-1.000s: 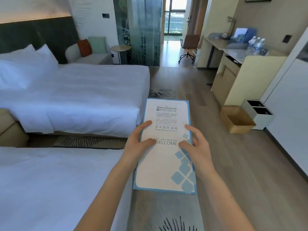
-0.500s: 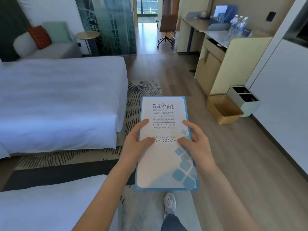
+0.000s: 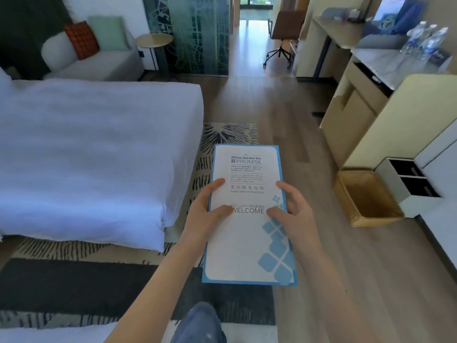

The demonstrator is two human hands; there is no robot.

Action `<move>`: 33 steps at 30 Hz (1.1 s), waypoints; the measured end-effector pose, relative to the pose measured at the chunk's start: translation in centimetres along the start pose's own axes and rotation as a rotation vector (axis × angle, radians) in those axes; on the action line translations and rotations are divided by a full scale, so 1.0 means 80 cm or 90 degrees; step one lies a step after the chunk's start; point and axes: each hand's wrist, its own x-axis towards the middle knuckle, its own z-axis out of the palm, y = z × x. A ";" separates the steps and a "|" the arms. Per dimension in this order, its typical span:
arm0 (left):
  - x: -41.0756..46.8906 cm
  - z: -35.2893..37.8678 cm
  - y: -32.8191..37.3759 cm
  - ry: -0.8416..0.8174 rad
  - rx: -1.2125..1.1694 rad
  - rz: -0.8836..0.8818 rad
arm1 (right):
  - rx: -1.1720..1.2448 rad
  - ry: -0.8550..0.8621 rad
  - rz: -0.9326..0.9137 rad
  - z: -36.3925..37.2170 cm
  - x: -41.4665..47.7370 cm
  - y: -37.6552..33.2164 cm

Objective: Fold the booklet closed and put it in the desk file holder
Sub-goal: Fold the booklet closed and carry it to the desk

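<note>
While the left hand [image 3: 206,214] and right hand [image 3: 294,214] clamp the closed booklet [image 3: 248,233] between them, it could slip floorward before reaching the desk [image 3: 329,26] far ahead.

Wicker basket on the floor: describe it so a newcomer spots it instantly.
Along the right wall, below the cream cabinet, a tan woven wicker basket sits on the wood floor. It touches a white two-slot bin and, unlike that bin, is open-topped, woven and empty.

The booklet [image 3: 248,219] sits between both hands, bed [image 3: 94,149] left, basket [image 3: 368,198] right, counter [image 3: 385,63] far right.
</note>
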 end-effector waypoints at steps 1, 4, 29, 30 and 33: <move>0.028 0.002 -0.001 0.004 -0.007 -0.004 | 0.004 -0.006 0.005 0.003 0.031 0.002; 0.120 0.002 -0.003 0.027 -0.025 -0.014 | 0.002 -0.032 0.001 0.019 0.132 0.005; 1.031 0.126 0.130 -0.012 -0.012 0.001 | 0.030 -0.011 -0.013 0.068 1.026 -0.156; 1.068 0.134 0.139 -0.003 -0.009 0.001 | 0.032 -0.019 -0.012 0.067 1.066 -0.165; 1.175 0.153 0.168 0.008 0.000 0.004 | 0.022 -0.041 -0.017 0.071 1.181 -0.195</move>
